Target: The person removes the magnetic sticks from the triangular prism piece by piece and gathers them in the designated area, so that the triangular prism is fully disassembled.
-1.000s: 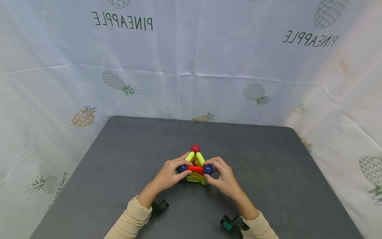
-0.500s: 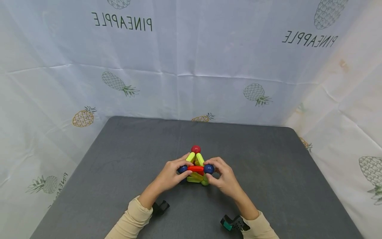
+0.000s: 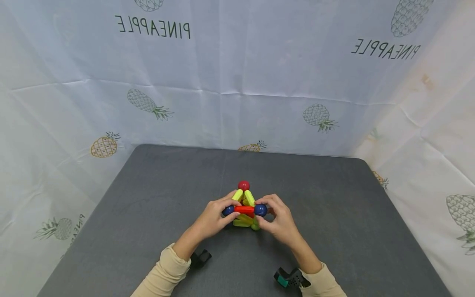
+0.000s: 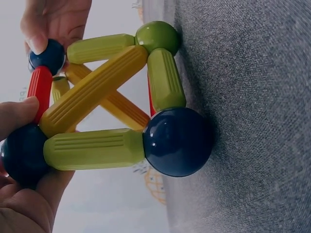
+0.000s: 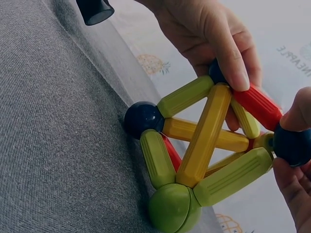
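Observation:
A frame of magnetic rods and balls stands on the grey table. Its red rod [image 3: 244, 209] lies level across the top front, between two dark blue balls. My left hand [image 3: 210, 218] grips the left blue ball [image 4: 23, 154], thumb by the red rod's end. With thumb and fingers my right hand [image 3: 279, 219] pinches the right blue ball [image 5: 294, 145]. Below, a yellow rod [image 4: 95, 90] slants between short green rods [image 4: 95, 149]. A green ball [image 5: 174, 208] and another blue ball [image 4: 178, 141] sit at the base on the table. Up top at the back is a red ball [image 3: 243, 185].
The grey table [image 3: 167, 177] extends on all sides of the frame. Behind it hangs a white curtain [image 3: 222, 62] printed with pineapples. A black wrist camera [image 3: 291, 277] is strapped at the right sleeve, another wrist camera [image 3: 200, 258] at the left.
Both hands and the frame of rods have shifted very slightly to the right. Each hand keeps its grip on its blue ball.

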`<state>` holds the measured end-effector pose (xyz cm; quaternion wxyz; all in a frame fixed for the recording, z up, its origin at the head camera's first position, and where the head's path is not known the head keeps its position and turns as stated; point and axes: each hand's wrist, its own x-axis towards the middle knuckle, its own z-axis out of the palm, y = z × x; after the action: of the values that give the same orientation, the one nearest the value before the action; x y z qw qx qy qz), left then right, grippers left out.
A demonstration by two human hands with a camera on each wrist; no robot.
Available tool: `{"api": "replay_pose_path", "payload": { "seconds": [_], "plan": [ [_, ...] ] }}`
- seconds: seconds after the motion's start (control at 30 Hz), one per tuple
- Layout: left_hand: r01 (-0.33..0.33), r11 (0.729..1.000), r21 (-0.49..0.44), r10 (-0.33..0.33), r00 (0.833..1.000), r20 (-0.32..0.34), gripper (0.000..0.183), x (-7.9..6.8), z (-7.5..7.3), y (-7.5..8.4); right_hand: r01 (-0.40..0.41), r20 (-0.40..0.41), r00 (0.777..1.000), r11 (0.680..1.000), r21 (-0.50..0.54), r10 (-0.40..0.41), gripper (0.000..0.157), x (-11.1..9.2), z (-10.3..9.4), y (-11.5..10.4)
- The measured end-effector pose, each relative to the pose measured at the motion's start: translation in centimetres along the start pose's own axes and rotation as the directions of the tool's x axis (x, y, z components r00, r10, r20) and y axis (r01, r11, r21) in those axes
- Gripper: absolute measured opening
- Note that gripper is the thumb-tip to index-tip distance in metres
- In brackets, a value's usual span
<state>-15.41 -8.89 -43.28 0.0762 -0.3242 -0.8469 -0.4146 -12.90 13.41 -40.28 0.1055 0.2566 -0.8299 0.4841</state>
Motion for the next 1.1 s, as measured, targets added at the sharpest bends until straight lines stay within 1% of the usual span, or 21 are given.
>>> {"api": "replay_pose_path", "payload": {
  "seconds": [0.2, 0.4, 0.47, 0.6, 0.67, 0.77, 0.9, 1.0, 1.1],
  "plan": [
    [-0.010, 1.000, 0.014, 0.010, 1.000, -0.002, 0.018, 0.0, 0.1, 0.1, 0.007, -0.014, 1.000, 1.000, -0.004, -0.007, 0.033, 0.0, -0.1, 0.0],
    [-0.012, 1.000, 0.014, 0.012, 1.000, 0.004, 0.018, 0.0, 0.2, 0.2, 0.005, -0.020, 1.000, 1.000, 0.022, -0.004, 0.032, -0.1, -0.2, 0.4],
    [-0.001, 1.000, 0.022, 0.001, 1.000, -0.004, 0.018, -0.1, 0.1, 0.1, -0.015, -0.046, 0.999, 0.999, 0.050, 0.017, 0.033, -0.2, -0.4, 1.1],
    [0.014, 0.999, 0.037, -0.014, 1.000, -0.008, 0.018, -0.3, -0.1, 0.1, -0.059, -0.101, 0.992, 0.991, 0.118, 0.071, 0.035, -0.5, -1.3, 3.5],
    [0.017, 0.999, 0.035, -0.017, 1.000, -0.004, 0.018, -0.3, -0.1, 0.1, -0.081, -0.107, 0.989, 0.986, 0.149, 0.097, 0.035, -0.5, -1.8, 4.6],
    [0.016, 0.999, 0.034, -0.016, 1.000, 0.001, 0.019, -0.2, -0.2, 0.2, -0.101, -0.091, 0.989, 0.982, 0.161, 0.116, 0.037, -0.3, -2.5, 4.3],
    [0.021, 0.999, 0.033, -0.021, 1.000, 0.002, 0.019, -0.1, -0.1, 0.3, -0.119, -0.107, 0.985, 0.979, 0.165, 0.137, 0.039, 0.1, -3.3, 3.7],
    [0.026, 0.999, 0.028, -0.026, 1.000, -0.005, 0.018, -0.1, -0.1, 0.3, -0.145, -0.122, 0.977, 0.968, 0.205, 0.172, 0.041, 0.3, -3.5, 4.9],
    [0.028, 0.999, 0.015, -0.028, 0.999, -0.019, 0.018, -0.1, 0.0, 0.1, -0.206, -0.122, 0.963, 0.947, 0.248, 0.241, 0.042, 0.6, -3.4, 6.6]
  ]
}}
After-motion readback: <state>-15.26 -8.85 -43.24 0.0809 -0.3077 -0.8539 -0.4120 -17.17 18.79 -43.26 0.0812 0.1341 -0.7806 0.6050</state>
